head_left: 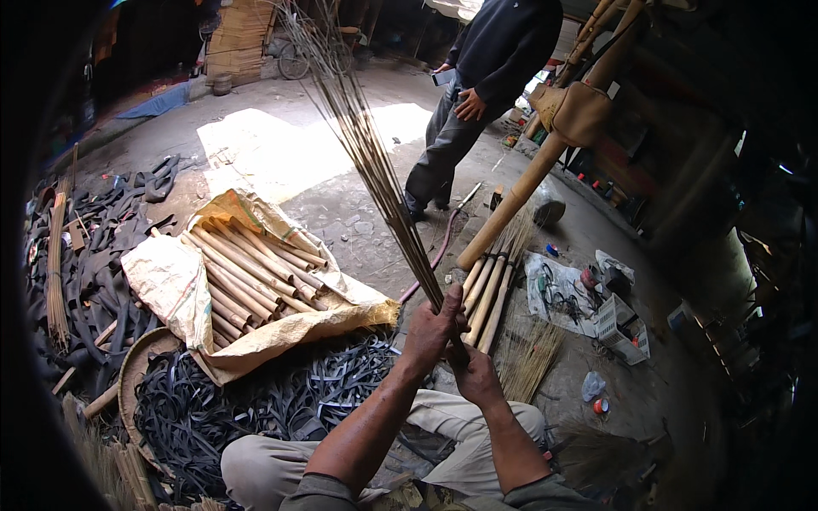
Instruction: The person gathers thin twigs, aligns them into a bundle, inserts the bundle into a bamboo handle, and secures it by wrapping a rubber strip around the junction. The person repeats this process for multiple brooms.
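Both of my hands are closed around the base of a long bundle of thin, stiff sticks (368,162), which slants up and to the left and fans out at its far end. My left hand (429,335) grips higher, its thumb pressed along the sticks. Just below and to the right, my right hand (479,379) wraps round the butt end. Beyond my right hand lie brooms with pale wooden handles (490,294), bristles spread near them. Left of my hands, an opened woven sack (162,277) holds several pale wooden poles (243,272).
A round basket (128,383) of black rubber strips (264,396) is beside my left knee. Dark rubber scraps (94,247) cover the far left. A thick wooden post (515,200) slants at right, near a white crate (618,330). A standing person (503,60) holds a phone ahead.
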Demonstrator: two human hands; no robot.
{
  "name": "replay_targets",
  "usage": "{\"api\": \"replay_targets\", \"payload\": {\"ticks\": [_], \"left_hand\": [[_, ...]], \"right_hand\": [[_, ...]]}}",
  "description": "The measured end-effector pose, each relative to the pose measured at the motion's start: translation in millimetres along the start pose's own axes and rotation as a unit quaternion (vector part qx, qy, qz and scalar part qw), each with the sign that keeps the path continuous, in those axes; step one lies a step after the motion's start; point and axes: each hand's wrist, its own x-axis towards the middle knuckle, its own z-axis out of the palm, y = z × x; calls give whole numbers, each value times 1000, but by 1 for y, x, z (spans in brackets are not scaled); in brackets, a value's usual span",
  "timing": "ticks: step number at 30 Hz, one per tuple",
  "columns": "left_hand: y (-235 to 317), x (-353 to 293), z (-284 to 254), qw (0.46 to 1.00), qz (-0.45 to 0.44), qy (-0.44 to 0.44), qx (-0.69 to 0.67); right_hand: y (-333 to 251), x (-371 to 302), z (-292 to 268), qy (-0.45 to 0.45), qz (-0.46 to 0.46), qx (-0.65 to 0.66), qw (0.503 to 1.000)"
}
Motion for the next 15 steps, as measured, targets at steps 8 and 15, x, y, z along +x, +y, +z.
{"api": "replay_targets", "payload": {"ticks": [8, 15], "left_hand": [[153, 28, -77, 994, 87, 45, 54], [212, -38, -202, 953, 118, 216, 179]], "right_hand": [[-5, -12, -14, 22, 13, 143, 989], [2, -22, -20, 34, 4, 117, 993]]}}
